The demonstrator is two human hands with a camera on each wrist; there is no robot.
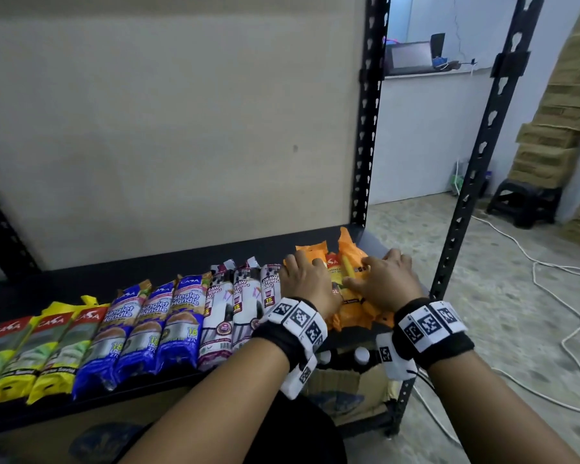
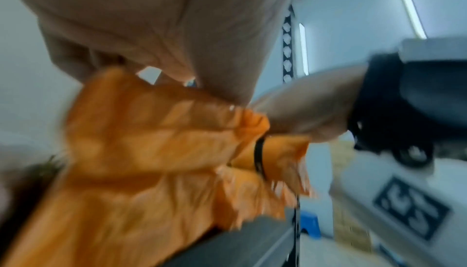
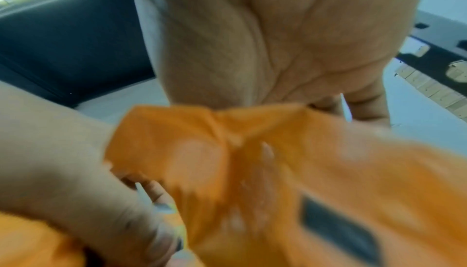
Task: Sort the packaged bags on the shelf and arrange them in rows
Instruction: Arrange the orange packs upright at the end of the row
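Observation:
Packaged bags lie side by side on the black shelf (image 1: 181, 272): yellow-green packs (image 1: 31, 356) at the left, then blue packs (image 1: 141, 329), then white drawstring packs (image 1: 235, 313). Orange packs (image 1: 349, 316) form the right end of the row. My left hand (image 1: 307, 276) lies over the orange packs' left side, fingers curled down round one. My right hand (image 1: 387, 279) grips a pack on the right side. The blurred left wrist view shows my left hand (image 2: 151, 31) with thumb and fingers clamped on orange film (image 2: 151, 151). In the right wrist view my right hand (image 3: 265, 41) holds the orange film (image 3: 328, 161) likewise.
Black slotted posts (image 1: 369, 128) (image 1: 476, 162) stand at the shelf's right end, close to the orange packs. A cardboard box (image 1: 349, 390) sits on the level below. A white cable (image 1: 549, 269), a black stool (image 1: 523, 202) and stacked cartons (image 1: 556, 128) are to the right.

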